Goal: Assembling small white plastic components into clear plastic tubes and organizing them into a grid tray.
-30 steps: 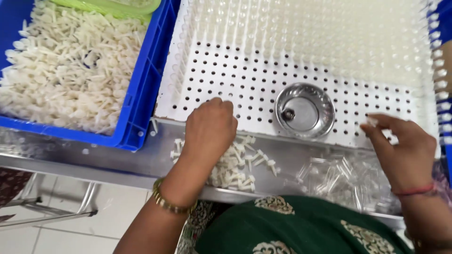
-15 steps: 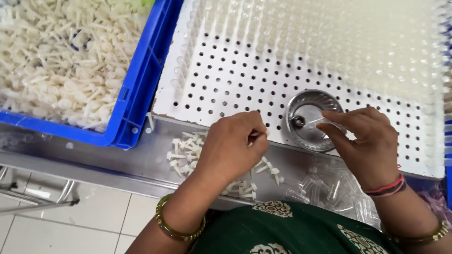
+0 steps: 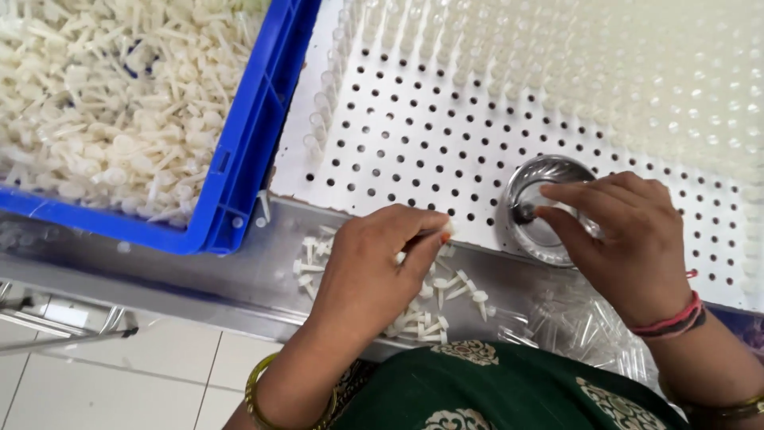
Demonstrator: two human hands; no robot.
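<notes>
My left hand (image 3: 374, 271) hovers over a small heap of white plastic plugs (image 3: 434, 306) on the steel counter, its fingers pinched on one small white plug near the thumb tip. My right hand (image 3: 629, 239) reaches over a small round steel bowl (image 3: 529, 199) that sits on the white perforated board (image 3: 414, 135). Its fingertips hold a small clear tube at the bowl's rim. The palm hides part of the bowl.
A blue crate (image 3: 247, 159) full of white plastic plugs stands at the left. Rows of clear tubes (image 3: 557, 56) stand in the far holes of the board. Loose clear tubes (image 3: 573, 322) lie on the steel counter (image 3: 159, 271) near my right wrist. Tiled floor shows below.
My right hand has moved left from the counter's right side to the steel bowl. My left hand has come off the board toward the plugs and pinched one.
</notes>
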